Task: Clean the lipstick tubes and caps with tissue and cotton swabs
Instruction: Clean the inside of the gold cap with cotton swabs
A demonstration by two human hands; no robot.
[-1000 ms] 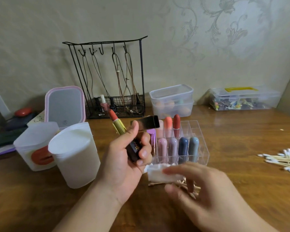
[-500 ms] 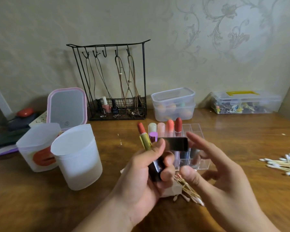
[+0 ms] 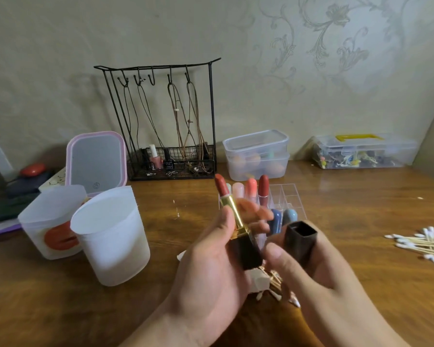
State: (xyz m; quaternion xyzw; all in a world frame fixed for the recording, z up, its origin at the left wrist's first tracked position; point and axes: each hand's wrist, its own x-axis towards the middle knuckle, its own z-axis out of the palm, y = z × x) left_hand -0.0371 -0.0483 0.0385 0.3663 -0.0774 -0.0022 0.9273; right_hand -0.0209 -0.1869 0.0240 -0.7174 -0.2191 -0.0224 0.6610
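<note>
My left hand point(image 3: 211, 266) grips an open lipstick point(image 3: 236, 221) with a black base, a gold sleeve and a red-brown tip pointing up. My right hand point(image 3: 318, 279) holds its black square cap point(image 3: 300, 242), open end up, just right of the tube. Under my hands lie a white tissue point(image 3: 257, 280) and several used cotton swabs point(image 3: 276, 291). Behind stands a clear acrylic organizer point(image 3: 290, 196) with several lipsticks upright in it.
Two frosted white cups point(image 3: 110, 241) stand at the left, a pink-framed mirror point(image 3: 95, 161) behind them. A black wire rack point(image 3: 166, 121) and clear lidded boxes point(image 3: 256, 154) line the wall. A pile of clean cotton swabs point(image 3: 421, 244) lies at the right.
My right hand let go of the tissue, rose to the lipstick and took the black cap from my left hand. The tube now stands more upright.
</note>
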